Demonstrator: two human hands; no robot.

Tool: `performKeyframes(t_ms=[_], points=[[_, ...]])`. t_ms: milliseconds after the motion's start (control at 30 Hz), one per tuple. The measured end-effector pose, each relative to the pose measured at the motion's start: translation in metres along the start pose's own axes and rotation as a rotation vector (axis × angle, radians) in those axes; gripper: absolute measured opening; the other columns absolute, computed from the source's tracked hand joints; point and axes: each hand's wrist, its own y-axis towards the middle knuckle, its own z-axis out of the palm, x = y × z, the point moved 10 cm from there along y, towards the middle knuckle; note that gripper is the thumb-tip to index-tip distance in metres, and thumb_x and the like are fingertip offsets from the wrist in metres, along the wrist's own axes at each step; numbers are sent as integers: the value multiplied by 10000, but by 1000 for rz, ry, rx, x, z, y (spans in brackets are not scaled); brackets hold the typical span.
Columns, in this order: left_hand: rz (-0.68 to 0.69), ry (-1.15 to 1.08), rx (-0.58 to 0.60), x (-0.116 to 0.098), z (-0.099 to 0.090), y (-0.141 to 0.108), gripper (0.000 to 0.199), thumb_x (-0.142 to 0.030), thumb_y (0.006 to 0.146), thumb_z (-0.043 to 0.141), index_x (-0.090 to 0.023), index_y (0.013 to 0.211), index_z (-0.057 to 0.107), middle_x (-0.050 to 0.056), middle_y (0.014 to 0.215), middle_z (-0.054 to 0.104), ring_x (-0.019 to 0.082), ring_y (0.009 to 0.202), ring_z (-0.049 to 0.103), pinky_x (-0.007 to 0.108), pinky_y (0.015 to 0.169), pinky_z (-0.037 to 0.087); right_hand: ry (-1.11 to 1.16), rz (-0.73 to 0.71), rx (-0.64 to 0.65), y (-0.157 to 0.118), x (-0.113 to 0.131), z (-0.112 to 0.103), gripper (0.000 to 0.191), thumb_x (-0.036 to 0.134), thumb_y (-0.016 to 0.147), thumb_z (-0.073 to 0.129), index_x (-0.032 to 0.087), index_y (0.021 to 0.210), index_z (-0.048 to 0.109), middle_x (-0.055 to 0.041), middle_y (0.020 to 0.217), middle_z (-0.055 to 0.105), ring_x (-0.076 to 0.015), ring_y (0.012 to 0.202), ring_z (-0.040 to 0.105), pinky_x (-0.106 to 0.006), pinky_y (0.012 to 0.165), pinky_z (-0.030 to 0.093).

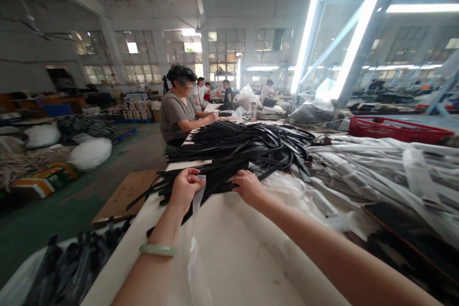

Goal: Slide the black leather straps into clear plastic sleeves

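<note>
At nine o'clock, white sacks (89, 153) lie on the floor, just beyond a wooden board (124, 196). A seated co-worker (175, 114) faces along the far table at eleven o'clock. Nearer, also at eleven, is your left hand (184, 190), with a jade bangle (158, 250) on the wrist. Its fingers curl shut, pinching a clear plastic strip (198, 201) that hangs onto the white table covering (244, 253). At twelve, the pile of black straps (236, 146) spreads across the table, its near ends between your hands. Your right hand (249, 189), at one o'clock, lies against the straps, fingers pressed together; you cannot tell whether they grip. A red crate (394, 129) sits at two o'clock, behind plastic-wrapped bundles (376, 172) at three.
</note>
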Motion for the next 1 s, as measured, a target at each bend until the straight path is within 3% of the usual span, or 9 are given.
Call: performKeyframes(t_ms=[167, 333, 500, 633, 700, 800, 900, 1000], points=[[2, 60, 7, 4, 4, -2, 403, -178, 463, 796, -151, 795, 569, -109, 483, 483, 53, 437, 440, 169, 487, 349, -17, -46, 29, -20, 1, -7, 193, 122, 851, 521, 190, 855, 702, -58, 959, 634, -182, 908, 578, -254, 813, 394], [-21, 168, 29, 12, 0, 1, 334, -218, 508, 773, -137, 782, 602, -95, 462, 482, 63, 409, 427, 185, 452, 324, -67, -27, 78, -32, -10, -37, 205, 97, 843, 469, 166, 891, 656, -84, 996, 627, -198, 939, 571, -270, 830, 382], [-39, 253, 75, 11, 2, 2, 333, -265, 585, 722, -123, 875, 640, -27, 532, 613, 124, 495, 557, 222, 509, 387, -147, -6, 341, -52, -48, -61, 168, 78, 748, 545, 191, 774, 667, -38, 784, 659, -185, 767, 602, -259, 678, 396], [-72, 280, 212, 9, 26, -9, 437, -220, 566, 731, -106, 981, 659, 23, 623, 691, 174, 624, 641, 267, 637, 458, -232, 60, 552, -78, -60, -53, 158, 100, 568, 736, 161, 706, 690, -58, 674, 654, -226, 624, 612, -274, 547, 385], [-86, 290, 270, 10, 38, -15, 438, -195, 544, 740, -105, 966, 665, 2, 591, 666, 152, 583, 615, 263, 629, 453, -236, 59, 561, -83, -42, -42, 294, 234, 569, 799, 147, 833, 701, -97, 791, 673, -268, 711, 635, -299, 582, 420], [-91, 317, 325, 14, 52, -22, 386, -183, 525, 749, -108, 893, 660, -51, 529, 581, 102, 499, 532, 236, 568, 419, -178, 9, 403, -74, 4, -27, 389, 429, 794, 645, 140, 1055, 640, -143, 1041, 631, -282, 943, 606, -338, 747, 446], [-79, 368, 355, 17, 58, -25, 354, -184, 519, 751, -113, 845, 635, -80, 511, 517, 76, 474, 474, 217, 536, 386, -2, -187, 244, -65, 57, -12, 399, 450, 793, 668, 172, 1075, 623, -109, 1057, 608, -267, 999, 566, -341, 836, 423], [-42, 438, 348, 18, 56, -22, 325, -174, 524, 736, -128, 814, 596, -101, 499, 464, 70, 470, 433, 204, 510, 352, 173, -391, 227, -70, 90, 2, 181, 320, 819, 665, 198, 952, 645, -53, 1011, 616, -213, 973, 559, -299, 864, 396]])
